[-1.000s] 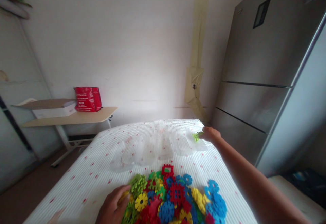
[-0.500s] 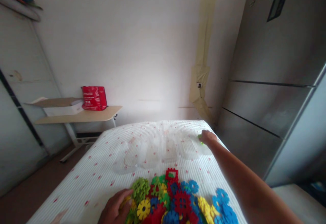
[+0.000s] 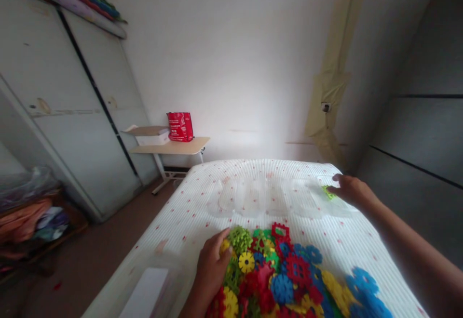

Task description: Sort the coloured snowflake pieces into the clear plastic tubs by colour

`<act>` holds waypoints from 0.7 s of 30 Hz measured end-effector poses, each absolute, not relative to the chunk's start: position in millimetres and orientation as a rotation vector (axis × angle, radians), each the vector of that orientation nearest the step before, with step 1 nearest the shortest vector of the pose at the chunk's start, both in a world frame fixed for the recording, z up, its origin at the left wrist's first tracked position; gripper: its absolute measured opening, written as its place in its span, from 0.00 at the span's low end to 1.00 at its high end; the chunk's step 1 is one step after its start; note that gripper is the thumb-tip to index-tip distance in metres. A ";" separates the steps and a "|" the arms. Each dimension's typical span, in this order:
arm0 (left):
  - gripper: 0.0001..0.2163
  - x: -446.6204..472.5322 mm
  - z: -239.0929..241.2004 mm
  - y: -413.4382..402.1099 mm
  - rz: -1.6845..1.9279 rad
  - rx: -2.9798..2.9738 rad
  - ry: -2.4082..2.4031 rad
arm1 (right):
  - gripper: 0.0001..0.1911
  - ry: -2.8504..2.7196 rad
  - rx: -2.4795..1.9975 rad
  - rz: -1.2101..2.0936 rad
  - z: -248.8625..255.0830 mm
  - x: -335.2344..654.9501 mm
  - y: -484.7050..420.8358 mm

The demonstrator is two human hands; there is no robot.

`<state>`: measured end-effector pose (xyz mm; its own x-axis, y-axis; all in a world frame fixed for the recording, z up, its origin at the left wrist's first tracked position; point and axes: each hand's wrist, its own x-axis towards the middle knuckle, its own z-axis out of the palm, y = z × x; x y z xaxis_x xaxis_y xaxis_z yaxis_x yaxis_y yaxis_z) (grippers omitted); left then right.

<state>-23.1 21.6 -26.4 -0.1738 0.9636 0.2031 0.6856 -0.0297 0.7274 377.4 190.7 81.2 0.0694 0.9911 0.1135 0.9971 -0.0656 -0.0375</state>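
Parting at a clear tray [image 3: 343,209], the right hand [image 3: 353,191]'s grip now bares a green piece [image 3: 328,192], seemingly released, while the left hand [image 3: 212,261] clamps a yellow piece [image 3: 224,246].

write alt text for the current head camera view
A person's left hand touches a heap of colourful pieces, while the right hand is at a green piece at the right end of a row of clear containers on a red-specked white cloth. Behind, a red bag and a white box stand on a small table by a pale wall.
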 end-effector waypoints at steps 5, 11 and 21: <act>0.20 -16.1 -21.5 20.6 0.922 1.859 1.909 | 0.13 -2.330 -1.563 0.036 82.2 316.7 128.7; 0.16 -17.0 -22.7 19.7 1.002 1.863 1.880 | 0.18 -2.683 -0.923 0.214 77.0 205.3 73.9; 0.16 -16.3 -23.7 19.4 1.100 1.736 1.877 | 0.10 -3.024 -0.846 -0.068 40.7 142.5 81.6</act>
<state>-16.3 19.4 -23.7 -0.1832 0.9531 0.2408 0.6763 -0.0556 0.7346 142.5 81.6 40.7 -0.8548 0.5189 0.0125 0.5189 0.8538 0.0414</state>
